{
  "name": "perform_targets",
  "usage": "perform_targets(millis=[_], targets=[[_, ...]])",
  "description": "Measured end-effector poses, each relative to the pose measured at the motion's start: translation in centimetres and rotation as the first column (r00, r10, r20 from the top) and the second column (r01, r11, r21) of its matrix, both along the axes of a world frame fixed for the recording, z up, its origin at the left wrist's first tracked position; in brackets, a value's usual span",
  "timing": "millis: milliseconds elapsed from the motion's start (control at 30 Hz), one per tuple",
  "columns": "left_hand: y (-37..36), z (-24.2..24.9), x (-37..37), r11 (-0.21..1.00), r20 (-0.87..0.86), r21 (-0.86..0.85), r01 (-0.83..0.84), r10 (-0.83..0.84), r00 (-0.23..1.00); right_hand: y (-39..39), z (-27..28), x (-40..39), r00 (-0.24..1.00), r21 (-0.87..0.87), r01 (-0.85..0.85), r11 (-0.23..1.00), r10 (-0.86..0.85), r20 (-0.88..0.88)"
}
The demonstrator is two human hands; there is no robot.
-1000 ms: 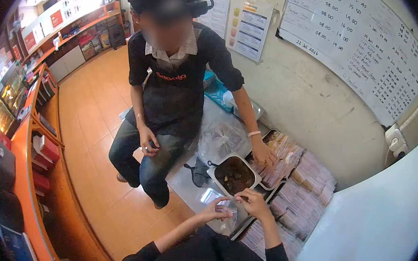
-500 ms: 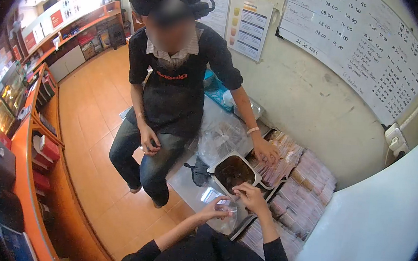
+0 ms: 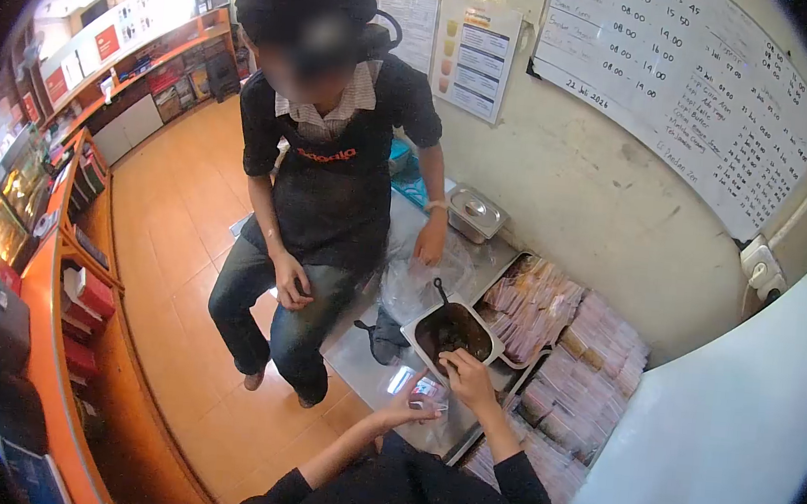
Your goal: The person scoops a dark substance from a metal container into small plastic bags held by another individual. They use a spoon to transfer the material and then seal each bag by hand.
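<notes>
My right hand (image 3: 469, 378) is over the near edge of a metal pan (image 3: 422, 352) of dark brown sauce (image 3: 459, 332). Its fingers are pinched together, and I cannot make out what is in them. A dark utensil handle (image 3: 440, 291) sticks up at the pan's far side. Lower and to the left, my left hand (image 3: 404, 413) has its thumb and fingers curled around a small clear plastic bag (image 3: 431, 401). Under both hands is the metal tabletop (image 3: 368, 388).
Trays of packed plastic sachets (image 3: 533, 307) stand right of the pan. A clear plastic bag (image 3: 415, 282), a black cloth-like item (image 3: 383, 337) and a lidded metal container (image 3: 477, 214) lie around it. A person in a dark apron (image 3: 327, 188) is across the table.
The other person's hand has drawn back from the sachets to the large plastic bag. My right hand has shifted slightly left over the pan. The utensil handle now shows.
</notes>
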State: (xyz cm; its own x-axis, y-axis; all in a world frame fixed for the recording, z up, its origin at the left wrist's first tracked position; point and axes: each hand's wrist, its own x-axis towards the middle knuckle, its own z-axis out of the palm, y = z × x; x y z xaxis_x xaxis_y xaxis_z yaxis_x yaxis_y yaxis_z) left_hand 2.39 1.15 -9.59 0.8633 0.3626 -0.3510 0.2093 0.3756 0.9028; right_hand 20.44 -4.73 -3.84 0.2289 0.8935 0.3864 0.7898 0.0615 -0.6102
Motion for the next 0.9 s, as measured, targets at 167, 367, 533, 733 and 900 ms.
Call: perform_targets(millis=[167, 367, 533, 733, 900], targets=[[0.7, -0.1, 0.0, 1.000, -0.001, 0.014, 0.000, 0.000, 1.000, -0.5, 0.4, -0.8, 0.956, 0.036, 0.008, 0.999, 0.002, -0.293], [0.5, 0.2, -0.1, 0.999, 0.098, 0.022, -0.031, 0.029, 0.995, -2.7, 2.1, 1.2, 0.903, -0.017, -0.007, 1.000, -0.001, -0.429], [0.8, 1.2, -0.2, 0.995, 0.071, -0.095, 0.018, -0.011, 0.997, -3.5, 2.6, 2.9, 0.910, -0.179, -0.064, 0.982, -0.016, -0.414], [0.2, 1.9, -0.2, 0.974, 0.109, -0.219, -0.066, 0.091, 0.990, -1.3, 1.4, 1.8, 0.965, -0.014, -0.091, 0.996, 0.085, -0.250], [0.3, 0.8, -0.5, 0.976, 0.098, -0.214, 0.025, -0.004, 0.995, 0.0, 2.0, 2.3, 0.995, 0.028, -0.081, 0.996, 0.082, -0.052]])
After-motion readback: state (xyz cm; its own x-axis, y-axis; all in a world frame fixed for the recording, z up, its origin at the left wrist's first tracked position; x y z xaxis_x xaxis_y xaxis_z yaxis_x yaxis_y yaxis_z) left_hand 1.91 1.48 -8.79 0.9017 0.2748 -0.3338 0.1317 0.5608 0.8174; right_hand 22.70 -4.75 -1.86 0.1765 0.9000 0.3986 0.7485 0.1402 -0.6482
